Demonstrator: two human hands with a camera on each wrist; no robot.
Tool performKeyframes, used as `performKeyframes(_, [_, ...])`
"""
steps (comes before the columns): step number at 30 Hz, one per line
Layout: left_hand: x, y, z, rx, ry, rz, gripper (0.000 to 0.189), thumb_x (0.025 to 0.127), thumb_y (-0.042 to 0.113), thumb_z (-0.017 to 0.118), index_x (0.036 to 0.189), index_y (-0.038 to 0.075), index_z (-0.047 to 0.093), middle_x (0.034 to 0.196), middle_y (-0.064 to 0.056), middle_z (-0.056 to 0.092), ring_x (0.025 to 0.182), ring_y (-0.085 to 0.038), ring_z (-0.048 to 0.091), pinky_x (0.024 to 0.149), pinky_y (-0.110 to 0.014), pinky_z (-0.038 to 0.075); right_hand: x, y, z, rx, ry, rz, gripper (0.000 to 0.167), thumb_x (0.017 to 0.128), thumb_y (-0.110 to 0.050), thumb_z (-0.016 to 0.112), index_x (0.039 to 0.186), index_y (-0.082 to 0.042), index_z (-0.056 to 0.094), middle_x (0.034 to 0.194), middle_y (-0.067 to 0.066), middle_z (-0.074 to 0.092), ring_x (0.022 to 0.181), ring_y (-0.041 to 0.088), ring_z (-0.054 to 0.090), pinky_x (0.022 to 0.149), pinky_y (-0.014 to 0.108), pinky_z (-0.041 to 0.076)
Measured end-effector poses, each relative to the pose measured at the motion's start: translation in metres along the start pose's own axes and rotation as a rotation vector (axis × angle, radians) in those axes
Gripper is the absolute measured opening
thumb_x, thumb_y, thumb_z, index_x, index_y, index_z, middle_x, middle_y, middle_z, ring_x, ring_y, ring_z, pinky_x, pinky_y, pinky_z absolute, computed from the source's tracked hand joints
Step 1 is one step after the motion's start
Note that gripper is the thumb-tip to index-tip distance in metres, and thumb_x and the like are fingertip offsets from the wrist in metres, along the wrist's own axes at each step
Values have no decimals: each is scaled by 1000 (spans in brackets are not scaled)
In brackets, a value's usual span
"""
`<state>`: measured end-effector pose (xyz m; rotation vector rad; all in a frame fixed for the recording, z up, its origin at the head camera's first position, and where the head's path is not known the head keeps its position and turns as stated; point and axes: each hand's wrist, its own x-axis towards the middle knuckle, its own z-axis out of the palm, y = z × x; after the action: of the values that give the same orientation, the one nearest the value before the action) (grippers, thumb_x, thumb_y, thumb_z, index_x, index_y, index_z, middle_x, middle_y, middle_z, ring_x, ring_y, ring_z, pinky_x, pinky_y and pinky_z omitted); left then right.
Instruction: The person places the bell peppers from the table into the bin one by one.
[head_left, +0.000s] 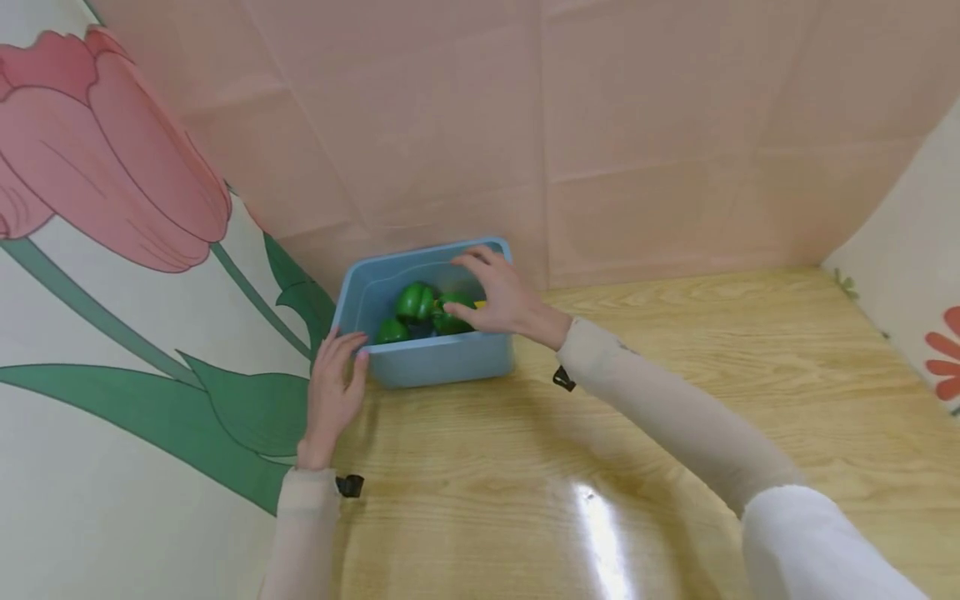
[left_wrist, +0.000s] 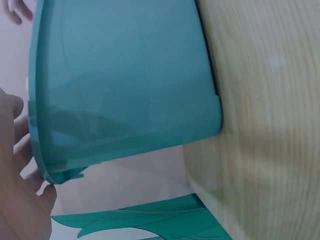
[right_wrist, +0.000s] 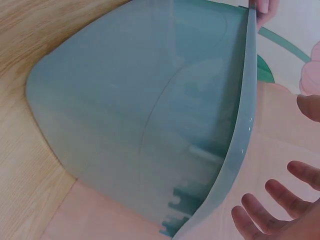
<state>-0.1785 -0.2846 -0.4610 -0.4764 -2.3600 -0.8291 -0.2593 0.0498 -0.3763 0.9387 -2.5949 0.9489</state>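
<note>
A blue plastic bin stands on the table against the back wall covering. Inside lie green bell peppers, three of them visible, with a bit of something yellow partly hidden by the right hand. My left hand rests at the bin's front left corner; in the left wrist view its loosely bent fingers touch the rim. Over the bin's right side hovers my right hand, fingers spread and nothing held. The right wrist view shows those fingers apart from the rim.
Wood-grain table extends to the right and front of the bin. A pink sheet covers the back wall. On the left, close to my left arm, is a white wall panel with a printed tulip.
</note>
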Motion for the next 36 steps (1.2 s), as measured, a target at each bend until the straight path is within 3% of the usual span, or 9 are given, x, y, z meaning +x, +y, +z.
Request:
performKeyframes(7, [13, 11, -1, 23, 8, 13, 29, 110, 20, 59, 131, 4, 72, 137, -18, 70, 148, -49, 47, 129, -69, 26, -19, 10, -15, 37, 26, -8, 73, 96, -50, 76, 153, -10, 55, 157, 14, 49, 139, 37, 54, 113, 58, 50])
performKeyframes(17, [32, 29, 5, 96, 9, 39, 36, 109, 31, 61, 131, 6, 74, 139, -15, 71, 144, -45, 54, 121, -62, 42, -58, 35, -44, -26, 49, 78, 77, 93, -52, 79, 154, -13, 55, 157, 13, 52, 139, 39, 56, 111, 61, 51])
performKeyframes(25, [47, 38, 7, 136, -71, 15, 49, 111, 45, 53, 140, 9, 71, 151, -12, 64, 153, -41, 45, 127, -60, 35, -84, 62, -72, -73, 141, 72, 78, 89, -47, 84, 151, -9, 57, 151, 16, 57, 131, 43, 61, 105, 64, 54])
performKeyframes(36, [69, 49, 4, 178, -138, 18, 62, 108, 58, 52, 149, 13, 63, 159, -12, 57, 157, -44, 38, 129, -67, 27, -117, 86, -112, -110, 113, 161, 85, 90, -54, 81, 159, -14, 50, 160, 17, 48, 141, 49, 50, 106, 74, 46])
